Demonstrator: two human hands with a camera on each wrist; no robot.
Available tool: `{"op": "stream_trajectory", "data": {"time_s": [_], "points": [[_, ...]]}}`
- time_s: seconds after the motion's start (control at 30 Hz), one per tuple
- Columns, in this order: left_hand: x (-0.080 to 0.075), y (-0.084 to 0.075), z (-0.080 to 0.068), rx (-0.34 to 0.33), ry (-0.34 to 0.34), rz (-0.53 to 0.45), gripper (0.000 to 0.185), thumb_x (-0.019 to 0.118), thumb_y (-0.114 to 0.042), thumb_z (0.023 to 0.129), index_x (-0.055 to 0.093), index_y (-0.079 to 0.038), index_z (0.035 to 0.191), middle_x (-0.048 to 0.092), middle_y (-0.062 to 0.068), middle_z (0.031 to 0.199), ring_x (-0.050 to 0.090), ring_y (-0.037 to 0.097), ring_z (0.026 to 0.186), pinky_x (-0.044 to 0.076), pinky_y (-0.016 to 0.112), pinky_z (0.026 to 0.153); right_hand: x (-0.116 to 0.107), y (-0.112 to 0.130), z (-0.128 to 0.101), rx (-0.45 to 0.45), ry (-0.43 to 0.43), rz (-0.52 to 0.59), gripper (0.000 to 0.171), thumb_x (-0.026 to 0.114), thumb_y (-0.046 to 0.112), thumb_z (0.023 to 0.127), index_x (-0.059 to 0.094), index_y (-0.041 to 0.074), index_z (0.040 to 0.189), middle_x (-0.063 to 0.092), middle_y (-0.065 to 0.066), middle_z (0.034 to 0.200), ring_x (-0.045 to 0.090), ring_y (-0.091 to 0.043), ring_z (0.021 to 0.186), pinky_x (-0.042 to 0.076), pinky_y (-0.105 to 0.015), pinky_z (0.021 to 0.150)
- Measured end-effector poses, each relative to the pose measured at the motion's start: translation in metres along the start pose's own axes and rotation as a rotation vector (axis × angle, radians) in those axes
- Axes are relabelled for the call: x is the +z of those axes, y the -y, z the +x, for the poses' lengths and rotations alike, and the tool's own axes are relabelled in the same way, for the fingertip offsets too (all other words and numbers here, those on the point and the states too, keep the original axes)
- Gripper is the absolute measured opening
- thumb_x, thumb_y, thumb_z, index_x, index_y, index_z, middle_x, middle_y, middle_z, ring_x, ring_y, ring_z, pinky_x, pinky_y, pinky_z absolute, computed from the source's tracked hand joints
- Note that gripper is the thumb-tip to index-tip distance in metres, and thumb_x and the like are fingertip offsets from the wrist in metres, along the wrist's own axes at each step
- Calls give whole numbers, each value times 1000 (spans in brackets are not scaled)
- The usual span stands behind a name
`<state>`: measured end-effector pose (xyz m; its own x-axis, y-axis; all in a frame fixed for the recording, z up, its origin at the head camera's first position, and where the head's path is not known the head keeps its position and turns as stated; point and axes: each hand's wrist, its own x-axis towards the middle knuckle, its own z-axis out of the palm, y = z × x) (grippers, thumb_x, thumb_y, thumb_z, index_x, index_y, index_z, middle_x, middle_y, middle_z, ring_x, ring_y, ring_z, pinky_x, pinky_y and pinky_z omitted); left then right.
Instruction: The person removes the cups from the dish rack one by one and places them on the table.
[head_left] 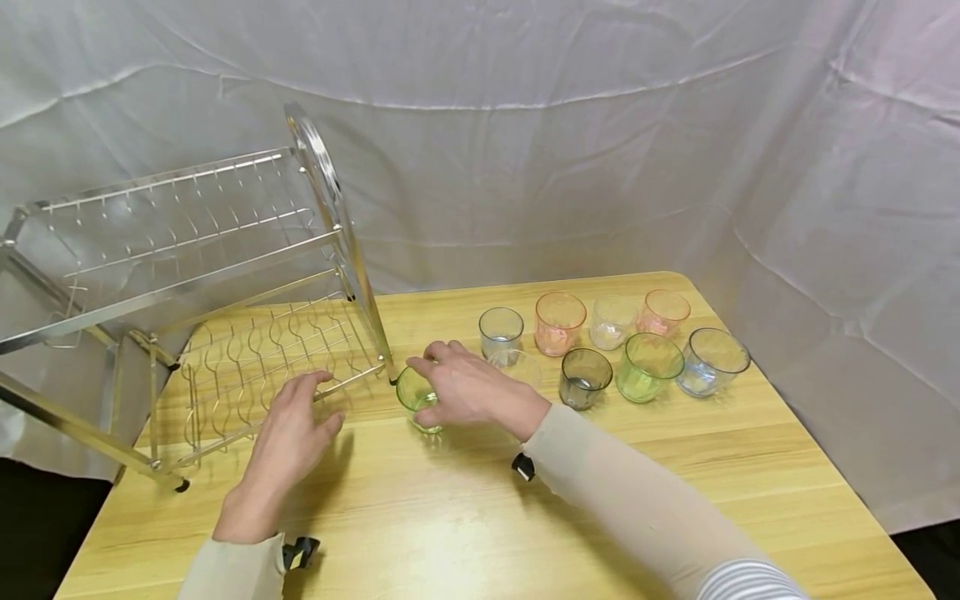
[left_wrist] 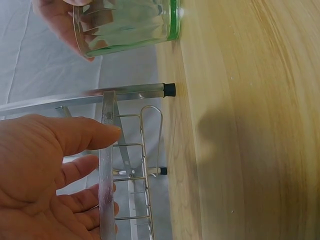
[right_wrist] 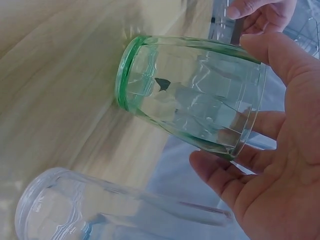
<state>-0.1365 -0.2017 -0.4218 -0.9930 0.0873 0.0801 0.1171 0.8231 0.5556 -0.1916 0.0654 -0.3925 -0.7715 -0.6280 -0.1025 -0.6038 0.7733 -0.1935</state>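
My right hand (head_left: 468, 387) holds a green glass (head_left: 416, 398) near its rim, thumb on one side and fingers on the other. In the right wrist view the green glass (right_wrist: 185, 95) has its thick base against the wooden surface. Beside the metal rack (head_left: 367, 308), my left hand (head_left: 288, 442) has its thumb and fingers spread apart. Seen from the left wrist, that hand's thumb overlaps the rack's flat lower rail (left_wrist: 106, 170), and the fingertips show behind the rail. A clear glass (right_wrist: 55, 205) stands close to the green one, partly under my right hand in the head view.
Several tumblers stand at the back right: a blue-grey glass (head_left: 501, 329), pink glasses (head_left: 560, 325), a smoky glass (head_left: 585, 379), another green glass (head_left: 648, 368) and a blue glass (head_left: 711, 362). The two-tier rack fills the left of the table (head_left: 450, 533); a pale curtain (head_left: 525, 183) hangs behind.
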Motion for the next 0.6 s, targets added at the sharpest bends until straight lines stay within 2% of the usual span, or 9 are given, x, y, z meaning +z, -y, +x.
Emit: {"op": "stream_trajectory", "data": {"time_s": [0.13, 0.23, 0.4, 0.5, 0.6], "points": [[0, 0, -2, 1, -9, -9, 65, 71, -14, 97, 43, 0, 154, 36, 34, 160, 39, 56, 143, 35, 75, 114, 2, 0, -3, 2, -23, 2, 94, 72, 62, 92, 36, 17, 165, 45, -12, 162, 49, -33, 143, 47, -45, 117], [0, -1, -6, 8, -37, -14, 65, 72, -13, 96, 44, -1, 154, 36, 34, 160, 39, 56, 143, 36, 75, 113, 5, -1, -12, -12, -107, 15, 93, 69, 66, 94, 36, 16, 165, 43, -11, 164, 46, -33, 147, 47, -48, 118], [4, -8, -17, 81, -138, -7, 58, 73, -8, 94, 51, 1, 147, 41, 34, 157, 37, 57, 146, 34, 76, 114, 11, -9, -41, -55, -386, 80, 71, 69, 53, 100, 53, 8, 152, 57, -10, 150, 53, -27, 138, 51, -45, 114], [6, -16, -25, 145, -200, -10, 56, 74, -2, 91, 54, 3, 144, 48, 33, 152, 38, 56, 147, 32, 74, 117, 16, -18, -61, -80, -551, 106, 57, 71, 41, 99, 61, 4, 142, 64, -12, 139, 58, -28, 130, 52, -44, 112], [8, -23, -33, 197, -239, -2, 59, 78, 0, 88, 55, 2, 143, 53, 31, 147, 39, 55, 147, 30, 72, 120, 22, -31, -84, -113, -693, 97, 51, 72, 35, 98, 65, 0, 134, 68, -16, 131, 62, -31, 124, 54, -46, 109]]}}
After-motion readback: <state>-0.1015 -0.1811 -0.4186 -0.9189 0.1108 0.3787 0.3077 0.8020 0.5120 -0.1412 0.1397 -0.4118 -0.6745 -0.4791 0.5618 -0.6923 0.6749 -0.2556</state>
